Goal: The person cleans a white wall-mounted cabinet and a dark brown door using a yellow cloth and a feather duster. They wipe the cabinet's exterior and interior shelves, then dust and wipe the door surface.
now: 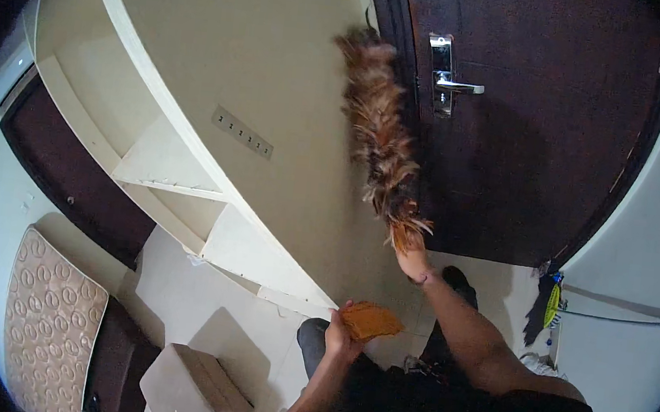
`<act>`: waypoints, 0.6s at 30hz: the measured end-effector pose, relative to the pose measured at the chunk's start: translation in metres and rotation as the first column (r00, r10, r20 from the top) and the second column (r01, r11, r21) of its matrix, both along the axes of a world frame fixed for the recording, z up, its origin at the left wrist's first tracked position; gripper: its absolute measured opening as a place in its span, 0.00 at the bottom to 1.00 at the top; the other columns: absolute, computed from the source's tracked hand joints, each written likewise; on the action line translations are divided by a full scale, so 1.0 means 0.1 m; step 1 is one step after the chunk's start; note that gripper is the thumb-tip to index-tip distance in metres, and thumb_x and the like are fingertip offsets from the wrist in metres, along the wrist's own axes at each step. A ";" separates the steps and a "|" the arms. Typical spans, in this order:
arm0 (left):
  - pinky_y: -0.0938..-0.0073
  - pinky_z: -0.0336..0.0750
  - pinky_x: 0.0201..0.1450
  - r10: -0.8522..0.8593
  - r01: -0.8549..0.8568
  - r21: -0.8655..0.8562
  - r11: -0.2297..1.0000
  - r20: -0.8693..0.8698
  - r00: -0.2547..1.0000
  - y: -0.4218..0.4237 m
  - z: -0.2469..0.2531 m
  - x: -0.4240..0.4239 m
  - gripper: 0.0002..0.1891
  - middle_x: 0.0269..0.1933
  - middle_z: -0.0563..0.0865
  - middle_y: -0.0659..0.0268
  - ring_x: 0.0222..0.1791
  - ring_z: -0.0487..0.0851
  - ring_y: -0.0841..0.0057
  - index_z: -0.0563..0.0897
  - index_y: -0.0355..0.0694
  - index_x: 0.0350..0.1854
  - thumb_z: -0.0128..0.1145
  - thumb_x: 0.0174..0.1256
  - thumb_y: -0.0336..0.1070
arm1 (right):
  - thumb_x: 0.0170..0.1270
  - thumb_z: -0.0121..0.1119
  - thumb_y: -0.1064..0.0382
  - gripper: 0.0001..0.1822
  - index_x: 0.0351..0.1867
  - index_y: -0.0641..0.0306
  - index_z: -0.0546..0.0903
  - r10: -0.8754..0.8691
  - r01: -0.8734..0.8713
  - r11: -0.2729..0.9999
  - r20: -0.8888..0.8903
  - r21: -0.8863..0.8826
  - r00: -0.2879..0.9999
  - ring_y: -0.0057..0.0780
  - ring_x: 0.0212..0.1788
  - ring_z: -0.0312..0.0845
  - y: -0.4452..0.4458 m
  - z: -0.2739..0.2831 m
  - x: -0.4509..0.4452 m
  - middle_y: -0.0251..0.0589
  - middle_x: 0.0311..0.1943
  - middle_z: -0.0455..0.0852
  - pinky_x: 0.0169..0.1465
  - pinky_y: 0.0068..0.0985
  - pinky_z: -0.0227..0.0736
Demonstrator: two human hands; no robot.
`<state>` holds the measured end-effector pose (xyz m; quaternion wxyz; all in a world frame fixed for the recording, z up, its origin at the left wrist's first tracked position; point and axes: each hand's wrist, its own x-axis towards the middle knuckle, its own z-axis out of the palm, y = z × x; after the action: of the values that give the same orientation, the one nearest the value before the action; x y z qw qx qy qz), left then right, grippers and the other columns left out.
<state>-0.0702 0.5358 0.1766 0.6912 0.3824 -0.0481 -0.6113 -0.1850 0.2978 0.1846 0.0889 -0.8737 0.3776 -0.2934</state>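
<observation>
A brown feather duster (380, 121) is in my right hand (412, 260), which grips it at its lower end. Blurred at the top, the duster lies along the beige wall (295, 71) beside the frame of a dark wooden door (507, 163). My left hand (341, 333) holds a folded orange cloth (372, 322) low down, near the bottom end of the white shelf unit's edge (241, 203). The duster's handle is hidden by my right hand and the feathers.
A metal door handle (460, 87) sticks out right of the duster. The wall carries a socket strip (243, 132). At lower left are a mattress (50, 322) and a beige stool (193, 383). A broom-like item (543, 310) stands at right.
</observation>
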 end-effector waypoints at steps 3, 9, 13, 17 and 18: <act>0.33 0.68 0.66 0.032 -0.033 0.081 0.996 0.023 0.999 0.05 0.02 0.09 0.33 0.70 0.73 0.52 0.69 0.71 0.51 0.67 0.47 0.69 0.25 0.80 0.65 | 0.76 0.50 0.68 0.17 0.63 0.67 0.75 0.355 -0.472 0.879 0.569 0.068 0.742 0.35 0.59 0.79 -0.12 0.36 0.09 0.45 0.57 0.83 0.66 0.32 0.73; 0.52 0.79 0.51 0.019 -0.019 -0.008 1.000 -0.077 0.997 0.08 -0.17 0.36 0.34 0.65 0.79 0.57 0.60 0.80 0.57 0.71 0.43 0.68 0.22 0.81 0.64 | 0.76 0.54 0.61 0.17 0.60 0.68 0.76 0.206 -0.428 0.882 0.656 0.197 0.726 0.33 0.57 0.80 -0.37 0.35 0.41 0.49 0.56 0.82 0.63 0.31 0.75; 0.57 0.79 0.46 -0.035 0.037 0.056 0.998 -0.034 0.999 0.16 -0.27 0.49 0.34 0.62 0.81 0.57 0.56 0.81 0.59 0.72 0.42 0.66 0.22 0.82 0.63 | 0.76 0.54 0.57 0.19 0.63 0.62 0.77 0.085 -0.397 0.760 0.528 0.514 0.845 0.38 0.63 0.76 -0.30 0.21 0.43 0.54 0.63 0.77 0.66 0.37 0.71; 0.53 0.79 0.49 0.019 -0.002 0.184 0.983 -0.089 0.996 0.16 -0.26 0.48 0.35 0.62 0.81 0.56 0.58 0.81 0.57 0.72 0.42 0.67 0.23 0.81 0.64 | 0.78 0.49 0.60 0.19 0.64 0.63 0.75 0.349 -0.432 0.895 0.434 0.109 0.831 0.40 0.66 0.73 0.04 0.09 0.39 0.50 0.66 0.75 0.68 0.37 0.68; 0.53 0.79 0.50 0.018 0.001 0.179 0.984 -0.107 0.994 0.16 -0.25 0.47 0.35 0.62 0.81 0.56 0.58 0.81 0.57 0.72 0.42 0.67 0.23 0.81 0.65 | 0.78 0.48 0.61 0.18 0.64 0.64 0.75 0.383 -0.426 0.901 0.316 0.081 0.868 0.40 0.66 0.73 0.04 0.11 0.40 0.49 0.65 0.76 0.68 0.37 0.69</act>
<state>-0.0232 0.5515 0.1519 0.6582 0.4095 0.0462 -0.6300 -0.1445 0.3013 0.1960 0.2679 -0.8713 0.1891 -0.3651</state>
